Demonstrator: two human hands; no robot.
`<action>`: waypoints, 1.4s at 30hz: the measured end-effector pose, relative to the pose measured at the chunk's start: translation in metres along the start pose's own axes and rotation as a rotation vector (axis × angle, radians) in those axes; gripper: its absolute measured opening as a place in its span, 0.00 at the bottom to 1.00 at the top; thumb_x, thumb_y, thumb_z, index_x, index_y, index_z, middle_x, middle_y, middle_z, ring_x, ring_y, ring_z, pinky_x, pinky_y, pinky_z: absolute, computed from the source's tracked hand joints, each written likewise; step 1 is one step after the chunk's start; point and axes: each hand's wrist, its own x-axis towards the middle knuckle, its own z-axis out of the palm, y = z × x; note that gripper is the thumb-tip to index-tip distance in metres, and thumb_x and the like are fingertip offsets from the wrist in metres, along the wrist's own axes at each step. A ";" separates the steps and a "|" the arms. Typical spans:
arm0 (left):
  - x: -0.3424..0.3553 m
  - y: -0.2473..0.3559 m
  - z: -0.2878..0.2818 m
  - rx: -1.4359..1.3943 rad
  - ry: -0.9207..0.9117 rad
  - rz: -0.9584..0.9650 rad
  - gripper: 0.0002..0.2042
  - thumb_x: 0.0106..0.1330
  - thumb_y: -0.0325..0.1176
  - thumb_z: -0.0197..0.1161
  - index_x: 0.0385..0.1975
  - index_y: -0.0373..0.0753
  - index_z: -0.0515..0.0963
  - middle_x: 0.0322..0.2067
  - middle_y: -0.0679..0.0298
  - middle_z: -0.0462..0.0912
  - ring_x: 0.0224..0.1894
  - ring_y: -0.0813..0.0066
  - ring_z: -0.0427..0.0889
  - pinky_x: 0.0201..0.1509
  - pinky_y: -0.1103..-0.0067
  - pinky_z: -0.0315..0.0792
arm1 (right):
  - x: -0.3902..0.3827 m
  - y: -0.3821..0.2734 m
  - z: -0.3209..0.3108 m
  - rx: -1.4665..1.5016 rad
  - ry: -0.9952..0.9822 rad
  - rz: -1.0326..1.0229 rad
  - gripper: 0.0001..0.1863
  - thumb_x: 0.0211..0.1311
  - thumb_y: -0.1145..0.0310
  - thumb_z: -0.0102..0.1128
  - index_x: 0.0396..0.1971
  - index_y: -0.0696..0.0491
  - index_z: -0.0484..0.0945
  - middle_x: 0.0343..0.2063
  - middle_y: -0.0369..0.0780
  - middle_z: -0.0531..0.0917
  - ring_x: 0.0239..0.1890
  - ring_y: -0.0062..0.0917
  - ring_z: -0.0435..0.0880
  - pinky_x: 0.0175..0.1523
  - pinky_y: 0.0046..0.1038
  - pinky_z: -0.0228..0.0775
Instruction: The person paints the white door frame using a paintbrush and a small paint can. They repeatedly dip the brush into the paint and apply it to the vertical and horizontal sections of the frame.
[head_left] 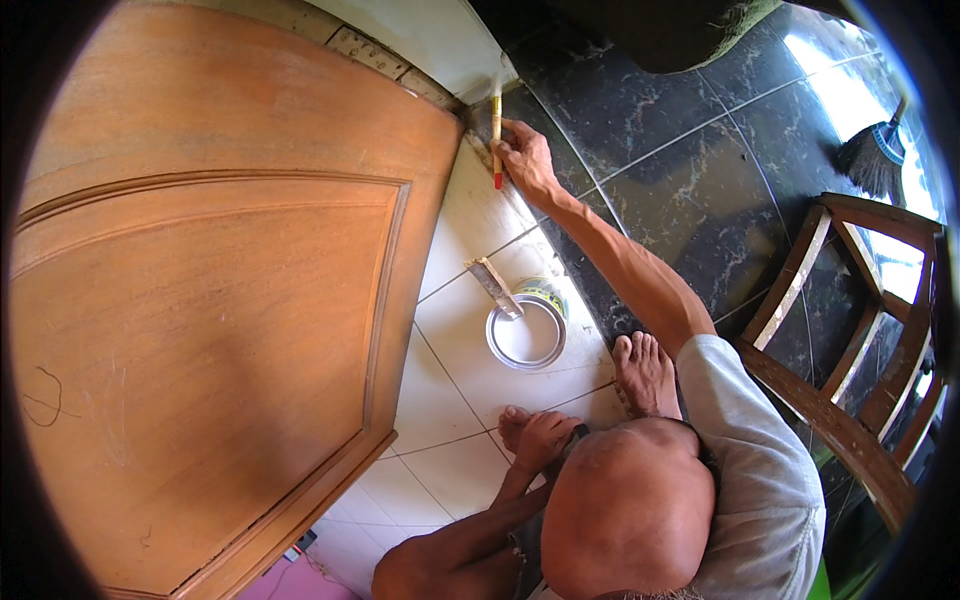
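While the right hand (525, 157) has its fingers wrapped round the paintbrush (497, 130), bristles at the foot of the white wall (430, 35) nr the door (240, 300), the left hand (548, 438) is down just beside the left foot (512, 427), can't tell how open tbh. Paint can (525, 342) w/ white paint sits on pale floor tiles (440, 490) btwn door & right foot (648, 380), flat stick (490, 282) on its rim.
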 end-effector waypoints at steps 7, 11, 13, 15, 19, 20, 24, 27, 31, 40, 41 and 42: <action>0.003 0.003 -0.002 -0.006 0.009 0.015 0.12 0.63 0.30 0.66 0.47 0.47 0.82 0.34 0.67 0.79 0.39 0.64 0.80 0.45 0.67 0.71 | 0.008 -0.005 0.001 0.217 0.102 0.050 0.15 0.67 0.71 0.58 0.48 0.64 0.79 0.33 0.38 0.83 0.28 0.22 0.82 0.29 0.25 0.78; 0.003 0.000 0.001 -0.016 0.011 0.033 0.13 0.63 0.30 0.66 0.47 0.47 0.82 0.34 0.67 0.79 0.39 0.65 0.80 0.45 0.68 0.72 | 0.008 -0.013 -0.005 0.103 -0.094 0.106 0.12 0.68 0.69 0.57 0.44 0.61 0.83 0.34 0.39 0.84 0.30 0.23 0.81 0.32 0.28 0.78; 0.002 0.000 0.000 -0.015 0.028 0.035 0.13 0.63 0.30 0.66 0.47 0.47 0.82 0.34 0.67 0.79 0.39 0.65 0.80 0.46 0.68 0.72 | -0.009 -0.024 -0.001 0.189 -0.101 0.153 0.13 0.67 0.70 0.57 0.45 0.61 0.83 0.30 0.38 0.84 0.28 0.22 0.80 0.31 0.29 0.76; 0.001 -0.001 0.001 -0.015 0.039 0.034 0.13 0.63 0.30 0.66 0.47 0.46 0.82 0.34 0.68 0.79 0.39 0.65 0.80 0.46 0.68 0.72 | -0.027 -0.034 0.001 0.267 -0.075 0.166 0.14 0.67 0.71 0.55 0.45 0.61 0.84 0.29 0.38 0.84 0.27 0.22 0.80 0.29 0.29 0.75; 0.000 0.000 0.000 -0.013 0.025 0.027 0.13 0.63 0.30 0.66 0.47 0.46 0.82 0.34 0.68 0.80 0.40 0.66 0.81 0.46 0.69 0.71 | -0.017 -0.038 -0.006 0.293 0.021 0.158 0.15 0.70 0.71 0.54 0.50 0.60 0.82 0.36 0.39 0.86 0.32 0.24 0.83 0.32 0.27 0.79; 0.003 0.002 -0.003 -0.010 0.008 0.031 0.13 0.63 0.30 0.66 0.47 0.46 0.82 0.34 0.68 0.80 0.40 0.66 0.81 0.46 0.69 0.71 | -0.009 -0.032 -0.013 0.281 0.026 0.159 0.15 0.70 0.71 0.54 0.50 0.61 0.82 0.36 0.39 0.86 0.32 0.23 0.83 0.32 0.27 0.78; 0.002 0.001 0.000 -0.025 0.030 0.035 0.13 0.62 0.30 0.67 0.47 0.47 0.82 0.34 0.68 0.79 0.40 0.67 0.81 0.46 0.69 0.71 | 0.000 -0.036 -0.007 0.356 -0.053 0.199 0.15 0.70 0.71 0.55 0.50 0.62 0.82 0.35 0.39 0.85 0.32 0.24 0.83 0.31 0.26 0.78; 0.000 -0.002 0.003 -0.007 0.033 0.039 0.13 0.62 0.30 0.67 0.47 0.47 0.82 0.33 0.68 0.79 0.40 0.67 0.81 0.46 0.69 0.71 | -0.004 -0.035 -0.007 0.295 -0.150 0.192 0.15 0.70 0.70 0.55 0.50 0.61 0.82 0.35 0.39 0.85 0.34 0.24 0.83 0.30 0.28 0.78; -0.003 -0.005 0.005 -0.012 0.038 0.035 0.13 0.62 0.29 0.66 0.47 0.47 0.82 0.33 0.68 0.79 0.40 0.67 0.81 0.46 0.69 0.71 | -0.022 -0.034 -0.008 0.230 -0.100 0.127 0.17 0.70 0.67 0.57 0.52 0.61 0.80 0.34 0.38 0.84 0.33 0.22 0.82 0.31 0.26 0.78; -0.002 -0.004 0.006 -0.004 0.042 0.029 0.12 0.62 0.30 0.66 0.47 0.47 0.82 0.33 0.68 0.79 0.39 0.67 0.81 0.45 0.69 0.71 | -0.004 -0.041 0.007 -0.038 -0.045 0.020 0.25 0.67 0.68 0.64 0.63 0.58 0.76 0.25 0.36 0.81 0.25 0.17 0.79 0.28 0.24 0.77; -0.003 -0.005 0.007 -0.006 0.057 0.023 0.12 0.63 0.30 0.66 0.46 0.47 0.82 0.33 0.68 0.79 0.39 0.67 0.81 0.45 0.69 0.71 | -0.010 -0.043 0.008 -0.035 -0.058 0.025 0.25 0.67 0.68 0.64 0.63 0.58 0.76 0.25 0.36 0.81 0.25 0.16 0.78 0.28 0.24 0.77; -0.003 -0.004 0.007 -0.011 0.055 0.029 0.12 0.63 0.30 0.66 0.46 0.47 0.82 0.33 0.68 0.79 0.39 0.67 0.81 0.45 0.69 0.71 | -0.014 -0.040 0.003 -0.036 -0.063 0.031 0.26 0.67 0.67 0.64 0.64 0.57 0.76 0.25 0.36 0.81 0.25 0.16 0.78 0.28 0.24 0.77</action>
